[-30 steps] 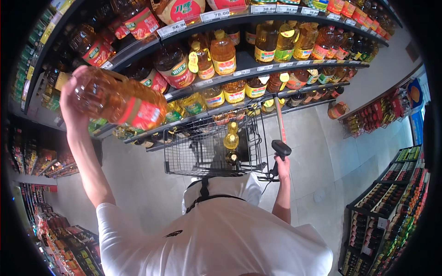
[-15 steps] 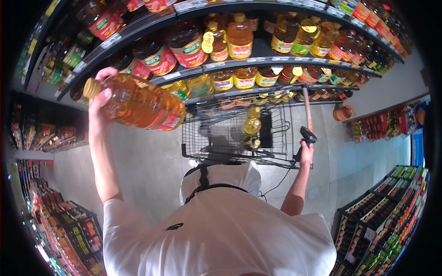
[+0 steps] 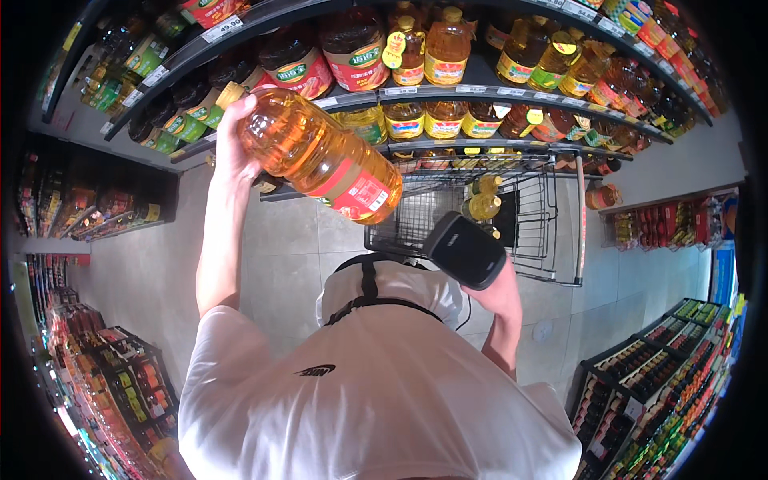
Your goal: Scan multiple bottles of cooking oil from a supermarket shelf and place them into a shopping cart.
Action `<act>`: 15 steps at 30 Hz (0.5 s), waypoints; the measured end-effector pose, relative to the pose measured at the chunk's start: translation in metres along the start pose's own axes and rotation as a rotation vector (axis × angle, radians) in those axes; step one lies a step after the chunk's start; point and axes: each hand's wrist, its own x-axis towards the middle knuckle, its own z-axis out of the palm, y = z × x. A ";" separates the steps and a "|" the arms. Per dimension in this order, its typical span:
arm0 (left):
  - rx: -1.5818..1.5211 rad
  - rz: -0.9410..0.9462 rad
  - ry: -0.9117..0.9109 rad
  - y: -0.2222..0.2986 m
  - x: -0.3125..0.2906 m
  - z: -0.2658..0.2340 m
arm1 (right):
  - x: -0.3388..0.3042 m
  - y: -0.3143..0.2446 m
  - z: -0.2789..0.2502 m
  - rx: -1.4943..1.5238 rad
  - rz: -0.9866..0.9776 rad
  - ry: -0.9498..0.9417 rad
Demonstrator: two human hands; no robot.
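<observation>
Handheld scanner (image 3: 466, 250) swings up toward amber-oil bottle (image 3: 316, 144); right hand (image 3: 499, 294) clasps scanner, left hand (image 3: 235, 142) grips bottle near cap (image 3: 230, 94), red label (image 3: 360, 192) between grips.

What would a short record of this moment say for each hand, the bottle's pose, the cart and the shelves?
Left hand: grips a large amber bottle near its capped end
Bottle pose: tilted, yellow cap toward the picture's upper left
Right hand: holds a black handheld scanner
Cart: wire basket, yellow bottles inside
Shelves: rows of bottles
</observation>
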 end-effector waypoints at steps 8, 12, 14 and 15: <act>-0.007 -0.097 -0.020 -0.024 0.027 -0.025 | -0.010 -0.020 0.040 -0.063 -0.005 0.008; -0.071 -0.160 -0.090 -0.036 0.042 -0.031 | -0.018 -0.021 0.048 -0.093 0.068 0.043; -0.058 -0.159 -0.109 -0.042 0.049 -0.030 | -0.022 -0.020 0.052 -0.088 0.099 0.088; -0.057 -0.189 -0.126 -0.046 0.051 -0.028 | -0.027 -0.016 0.052 -0.094 0.107 0.104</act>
